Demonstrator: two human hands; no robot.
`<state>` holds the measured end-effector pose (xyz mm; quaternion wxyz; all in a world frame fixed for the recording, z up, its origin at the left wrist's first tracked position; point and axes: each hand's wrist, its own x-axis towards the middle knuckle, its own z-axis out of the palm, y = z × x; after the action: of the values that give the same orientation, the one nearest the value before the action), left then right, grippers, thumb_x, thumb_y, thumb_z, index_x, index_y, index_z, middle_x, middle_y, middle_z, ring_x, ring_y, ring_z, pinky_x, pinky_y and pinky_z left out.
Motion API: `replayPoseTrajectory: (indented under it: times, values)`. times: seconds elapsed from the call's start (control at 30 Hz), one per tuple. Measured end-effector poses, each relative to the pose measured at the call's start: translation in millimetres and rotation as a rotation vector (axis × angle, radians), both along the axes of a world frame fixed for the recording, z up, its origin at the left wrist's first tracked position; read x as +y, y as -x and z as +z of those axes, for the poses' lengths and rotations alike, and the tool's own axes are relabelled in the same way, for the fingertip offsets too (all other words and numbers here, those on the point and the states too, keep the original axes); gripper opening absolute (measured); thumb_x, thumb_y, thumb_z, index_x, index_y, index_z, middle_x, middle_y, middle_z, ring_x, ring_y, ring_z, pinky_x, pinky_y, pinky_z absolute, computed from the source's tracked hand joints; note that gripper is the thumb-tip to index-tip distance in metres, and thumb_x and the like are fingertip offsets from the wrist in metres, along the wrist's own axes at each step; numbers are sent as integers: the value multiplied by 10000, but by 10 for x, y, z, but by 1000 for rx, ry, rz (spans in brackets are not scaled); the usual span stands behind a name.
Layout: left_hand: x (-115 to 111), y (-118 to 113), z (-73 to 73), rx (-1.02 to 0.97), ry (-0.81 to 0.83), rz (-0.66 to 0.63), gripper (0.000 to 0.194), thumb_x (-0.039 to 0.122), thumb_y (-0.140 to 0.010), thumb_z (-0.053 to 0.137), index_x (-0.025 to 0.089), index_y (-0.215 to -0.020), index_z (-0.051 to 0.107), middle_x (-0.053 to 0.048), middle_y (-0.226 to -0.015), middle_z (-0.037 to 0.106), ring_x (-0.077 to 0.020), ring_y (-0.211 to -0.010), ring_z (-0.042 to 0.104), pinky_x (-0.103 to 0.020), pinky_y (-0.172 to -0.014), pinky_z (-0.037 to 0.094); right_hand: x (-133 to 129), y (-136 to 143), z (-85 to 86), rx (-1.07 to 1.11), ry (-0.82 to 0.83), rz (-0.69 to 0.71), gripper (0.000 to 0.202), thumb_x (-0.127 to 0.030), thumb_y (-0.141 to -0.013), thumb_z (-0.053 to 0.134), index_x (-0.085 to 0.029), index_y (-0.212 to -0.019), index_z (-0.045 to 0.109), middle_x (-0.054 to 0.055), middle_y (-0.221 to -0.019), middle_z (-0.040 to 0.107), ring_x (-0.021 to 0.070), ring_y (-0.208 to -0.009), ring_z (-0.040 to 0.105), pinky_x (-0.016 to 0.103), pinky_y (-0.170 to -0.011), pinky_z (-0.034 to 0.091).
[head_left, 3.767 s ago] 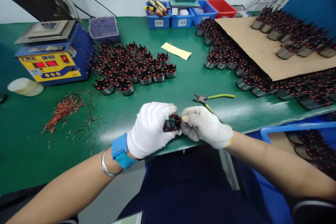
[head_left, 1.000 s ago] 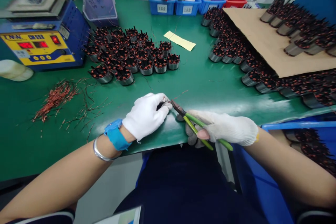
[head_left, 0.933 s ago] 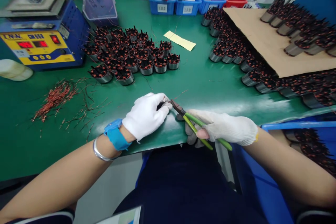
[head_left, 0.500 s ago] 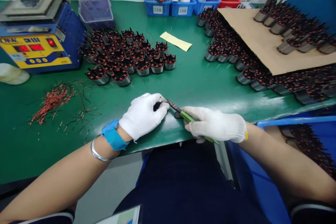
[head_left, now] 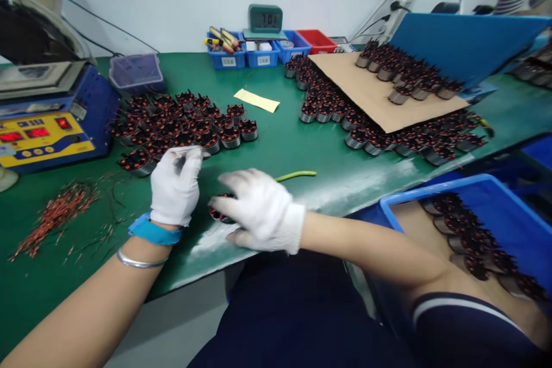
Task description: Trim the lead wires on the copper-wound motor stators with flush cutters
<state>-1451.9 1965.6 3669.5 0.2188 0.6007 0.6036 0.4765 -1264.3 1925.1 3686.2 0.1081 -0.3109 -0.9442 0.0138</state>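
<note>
My gloved left hand is at the front edge of a cluster of copper-wound cores; its thumb and fingertips are pressed together, and what lies between them is too small to make out. Lower right of it, my gloved right hand is spread, slightly blurred, over a single wound core near the table's front edge. The fingers partly cover that core. Behind the right hand a green-handled tool lies on the table, its head hidden.
Cut wire scraps lie at left, before a blue-yellow machine. More cores surround and top a cardboard sheet at right. A blue crate holds further cores. Small bins and a yellow strip are behind.
The camera view has shifted. My right hand has let go of the green-handled tool and moved left over the core. My left hand has moved left and up to the cluster.
</note>
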Motion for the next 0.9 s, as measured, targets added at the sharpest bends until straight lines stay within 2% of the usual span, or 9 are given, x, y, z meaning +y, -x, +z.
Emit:
replayPoseTrajectory:
  times: [0.13,0.23,0.3,0.37,0.5,0.53,0.63,0.77,0.9]
  values:
    - [11,34,-23,-21,25,-6,238,377,-899,545,185,-1025,609,35,-968,674,-179,-976,612,-349,-957,470,12,214,-41,-66,56,-32,327,-410,-903,366,-244,-1118,547,65,-1072,603,219,-794,565,322,-583,386]
    - [-6,25,-29,-64,45,-38,244,372,-881,578,188,-1038,604,34,-991,665,-183,-1001,607,-358,-987,462,74,-56,62,14,96,-107,306,-423,-880,445,-228,-1084,563,63,-1057,608,212,-819,574,311,-601,405]
    - [-30,-20,-34,-91,61,-39,242,365,-865,598,188,-1030,609,27,-977,671,-186,-991,615,-361,-976,471,226,-471,187,134,114,-288,310,-437,-885,484,-215,-1082,570,68,-1079,610,204,-876,584,315,-690,446]
    - [-54,-88,-50,-120,71,-61,244,373,-851,608,195,-1017,616,16,-959,682,-192,-964,628,-366,-944,491,478,-1019,324,231,58,-589,333,-442,-881,514,-209,-1111,573,72,-1081,615,204,-902,585,334,-762,458]
    - [-74,-192,-114,-98,56,-144,292,427,-822,617,202,-1007,638,-29,-972,698,-216,-936,646,-384,-908,512,1030,-2139,525,16,-156,-1138,438,-482,-865,510,-127,-1101,610,179,-1131,595,294,-990,557,419,-831,421]
    - [-71,-196,-128,-78,58,-161,301,436,-823,611,203,-1012,642,-37,-986,698,-218,-940,648,-383,-910,512,1117,-2349,546,-58,-181,-1212,467,-480,-873,485,-99,-1116,606,211,-1152,586,309,-1007,554,431,-841,409]
    - [-54,-159,-145,-36,75,-174,302,439,-835,595,208,-1023,647,-45,-1010,699,-209,-938,650,-361,-906,511,1202,-2669,541,-114,-234,-1277,521,-431,-894,440,-7,-1167,574,302,-1220,541,389,-1142,474,514,-938,330]
    - [-43,-96,-121,-34,64,-138,296,432,-831,603,203,-1011,654,-46,-987,703,-214,-919,650,-368,-870,522,1086,-2408,436,-107,-400,-1131,554,-388,-880,449,-62,-1328,467,244,-1376,454,386,-1241,391,510,-997,304]
    - [-69,-112,-106,-51,84,-182,295,437,-833,602,207,-1010,649,-51,-995,701,-216,-926,650,-377,-888,514,951,-1930,287,-212,68,-827,400,-294,-902,380,-52,-1106,624,245,-1135,607,388,-1180,461,562,-998,268]
